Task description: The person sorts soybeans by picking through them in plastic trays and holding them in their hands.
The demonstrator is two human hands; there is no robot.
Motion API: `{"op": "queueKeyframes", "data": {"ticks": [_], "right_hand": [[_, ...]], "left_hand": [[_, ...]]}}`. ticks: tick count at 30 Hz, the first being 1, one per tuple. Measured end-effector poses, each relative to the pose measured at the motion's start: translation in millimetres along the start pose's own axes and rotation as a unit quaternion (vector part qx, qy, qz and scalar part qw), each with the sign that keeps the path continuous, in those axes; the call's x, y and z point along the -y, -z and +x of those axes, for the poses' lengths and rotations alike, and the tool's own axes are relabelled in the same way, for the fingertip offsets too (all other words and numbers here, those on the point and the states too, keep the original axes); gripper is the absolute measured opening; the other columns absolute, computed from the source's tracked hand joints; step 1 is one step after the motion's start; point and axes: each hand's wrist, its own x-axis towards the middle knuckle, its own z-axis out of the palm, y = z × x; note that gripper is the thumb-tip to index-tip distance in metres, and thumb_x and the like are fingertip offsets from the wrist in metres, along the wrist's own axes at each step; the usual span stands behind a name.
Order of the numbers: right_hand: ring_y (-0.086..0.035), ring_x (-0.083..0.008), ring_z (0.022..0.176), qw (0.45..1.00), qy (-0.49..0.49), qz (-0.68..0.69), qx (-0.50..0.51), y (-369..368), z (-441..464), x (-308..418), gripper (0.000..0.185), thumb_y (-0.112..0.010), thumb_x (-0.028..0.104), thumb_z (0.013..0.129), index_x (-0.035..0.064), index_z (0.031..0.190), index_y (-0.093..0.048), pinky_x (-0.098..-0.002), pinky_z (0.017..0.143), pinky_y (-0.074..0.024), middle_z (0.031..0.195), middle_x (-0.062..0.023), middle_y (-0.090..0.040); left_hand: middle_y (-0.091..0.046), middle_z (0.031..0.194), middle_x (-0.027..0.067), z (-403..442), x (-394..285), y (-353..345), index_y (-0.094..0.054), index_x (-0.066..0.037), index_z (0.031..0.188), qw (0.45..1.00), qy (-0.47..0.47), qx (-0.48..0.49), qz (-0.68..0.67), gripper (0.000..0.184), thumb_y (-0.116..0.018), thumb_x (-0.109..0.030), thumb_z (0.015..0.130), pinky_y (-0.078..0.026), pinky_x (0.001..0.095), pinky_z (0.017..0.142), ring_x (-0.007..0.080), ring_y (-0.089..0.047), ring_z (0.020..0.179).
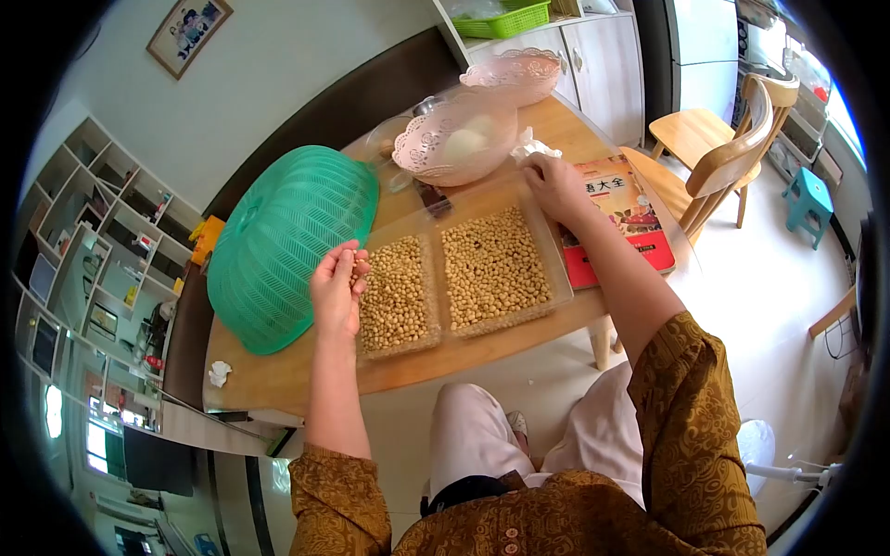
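Observation:
Two clear plastic trays of pale yellow soybeans lie side by side in front of me: the left tray's beans (397, 301) and the right tray's beans (494, 264). My left hand (336, 289) is raised at the left tray's outer edge, fingers curled around a few soybeans, partly hidden. Over the far right corner of the right tray, my right hand (556, 190) has its fingers drawn together, pointing down. What they hold, if anything, cannot be made out. Just beyond them lies a crumpled white tissue (536, 146).
A green mesh food cover (287, 241) stands left on the wooden table (408, 371). Pink lace-edged baskets (417, 153) sit at the back. A red book (640, 255) lies right, under my forearm. Another tissue (220, 372) is at the left corner. Wooden chairs (728, 171) stand right.

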Motion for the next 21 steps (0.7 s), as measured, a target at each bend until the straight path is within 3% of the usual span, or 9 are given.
{"op": "queueKeyframes", "data": {"ticks": [3,12,21], "right_hand": [[-0.060,-0.0357,0.086,1.000,0.008,-0.002,-0.008,-1,0,-2,0.022,-0.053,0.021,0.084,0.0065,0.096,-0.065,-0.0414,0.075,-0.0470,0.089,-0.0189,-0.064],[-0.060,-0.0353,0.086,1.000,0.012,-0.005,-0.010,-1,0,-3,0.023,-0.052,0.022,0.084,0.0062,0.095,-0.064,-0.0417,0.074,-0.0471,0.089,-0.0187,-0.064],[-0.061,-0.0356,0.085,1.000,0.010,-0.003,-0.008,-3,1,-4,0.022,-0.053,0.022,0.084,0.0049,0.094,-0.064,-0.0421,0.074,-0.0470,0.088,-0.0187,-0.064]], "left_hand": [[-0.060,0.089,0.0065,2,4,7,-0.057,0.001,0.107,0.999,-0.025,0.025,-0.021,0.019,-0.050,-0.011,0.094,-0.038,0.0182,0.048,0.0067,-0.050,0.063],[-0.060,0.091,0.0054,-7,-2,-2,-0.058,-0.003,0.108,0.996,-0.077,-0.019,0.032,0.021,-0.046,-0.014,0.096,-0.032,0.0163,0.045,0.0050,-0.048,0.061],[-0.060,0.085,0.0021,-9,3,-4,-0.059,-0.004,0.091,0.985,-0.126,-0.059,0.101,0.018,-0.049,-0.019,0.094,-0.032,0.0182,0.045,0.0047,-0.050,0.059]]}}
